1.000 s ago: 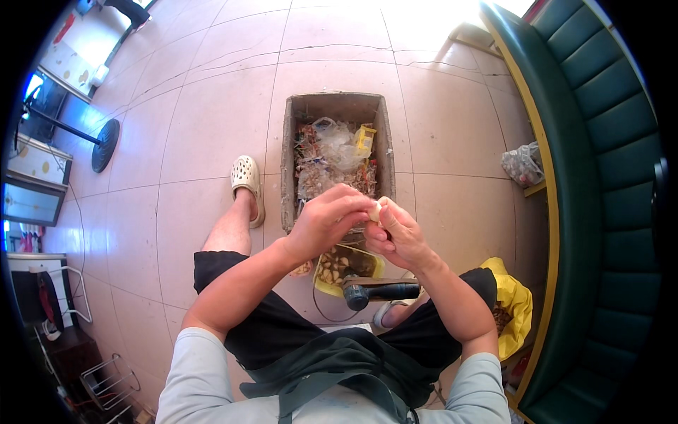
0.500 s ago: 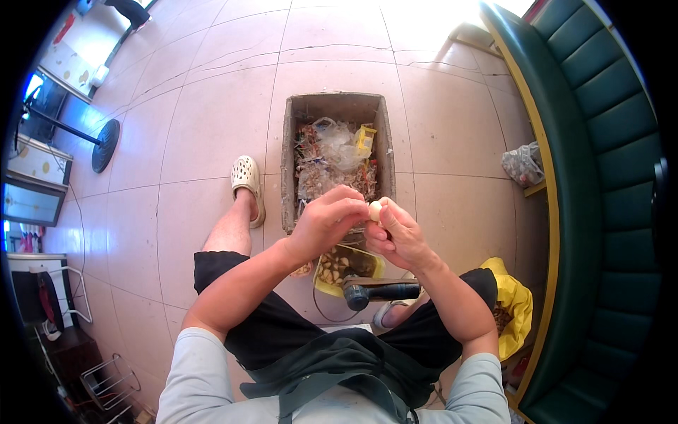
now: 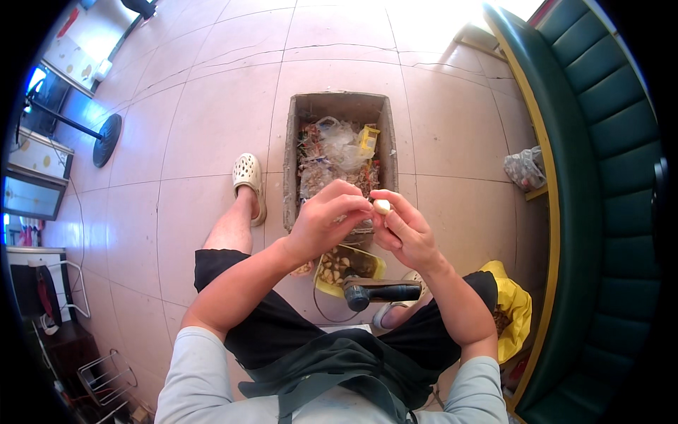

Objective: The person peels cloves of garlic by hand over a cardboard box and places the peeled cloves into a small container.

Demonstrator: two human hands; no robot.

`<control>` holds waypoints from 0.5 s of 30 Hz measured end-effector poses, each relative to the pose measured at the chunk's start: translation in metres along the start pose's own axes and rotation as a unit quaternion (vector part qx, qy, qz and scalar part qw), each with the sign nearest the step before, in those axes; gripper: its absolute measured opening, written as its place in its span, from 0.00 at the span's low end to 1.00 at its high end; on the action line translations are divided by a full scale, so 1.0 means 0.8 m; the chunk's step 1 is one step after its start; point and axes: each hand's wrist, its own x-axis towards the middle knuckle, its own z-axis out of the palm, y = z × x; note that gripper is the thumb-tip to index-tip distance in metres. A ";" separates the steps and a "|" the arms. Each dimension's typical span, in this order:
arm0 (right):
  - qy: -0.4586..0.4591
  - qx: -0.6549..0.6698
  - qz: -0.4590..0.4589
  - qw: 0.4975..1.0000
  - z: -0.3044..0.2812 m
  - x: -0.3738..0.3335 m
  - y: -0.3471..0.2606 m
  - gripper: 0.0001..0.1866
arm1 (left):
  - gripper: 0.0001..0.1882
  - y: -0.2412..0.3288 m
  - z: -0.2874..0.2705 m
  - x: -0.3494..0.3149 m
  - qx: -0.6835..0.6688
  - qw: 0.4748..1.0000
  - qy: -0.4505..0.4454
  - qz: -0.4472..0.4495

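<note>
My right hand (image 3: 408,230) pinches a small cream-coloured rounded piece (image 3: 382,206), smooth like a peeled clove or nut, between its thumb and fingers. Close beside it, my left hand (image 3: 330,215) has its fingers pressed together, tips almost at the piece; what they hold, if anything, is too small to make out. Both hands are over the near end of a grey rectangular bin (image 3: 290,162) of shreds, clear plastic and a yellow wrapper (image 3: 368,141). Below them is a yellow tub (image 3: 380,270) with pale pieces in it.
A black-handled object (image 3: 385,292) lies in front of the tub, partly over it. An open yellow bag (image 3: 519,307) with brown contents stands by my right leg. A green padded bench (image 3: 575,212) runs along the right, with a plastic bag (image 3: 525,168) beside it. A round stand base (image 3: 107,140) is at left.
My right hand has shifted slightly right with the cream-coloured piece, turning it. My left fingertips stay near it. Bin and tub are where they were.
</note>
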 end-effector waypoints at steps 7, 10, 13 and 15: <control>-0.051 -0.208 -0.056 0.975 0.002 -0.003 -0.006 0.23 | 0.14 0.002 -0.006 0.001 -0.009 0.999 0.005 0.041; -0.039 -0.193 -0.068 0.978 0.005 -0.004 -0.006 0.23 | 0.14 0.002 -0.003 -0.001 -0.026 0.999 0.006 0.047; -0.054 -0.204 -0.055 0.976 -0.005 -0.006 -0.003 0.22 | 0.15 0.005 -0.002 0.004 -0.022 0.997 0.002 0.077; -0.052 -0.228 -0.038 0.972 -0.004 -0.006 -0.008 0.23 | 0.15 0.004 -0.004 0.003 -0.003 0.996 -0.006 0.084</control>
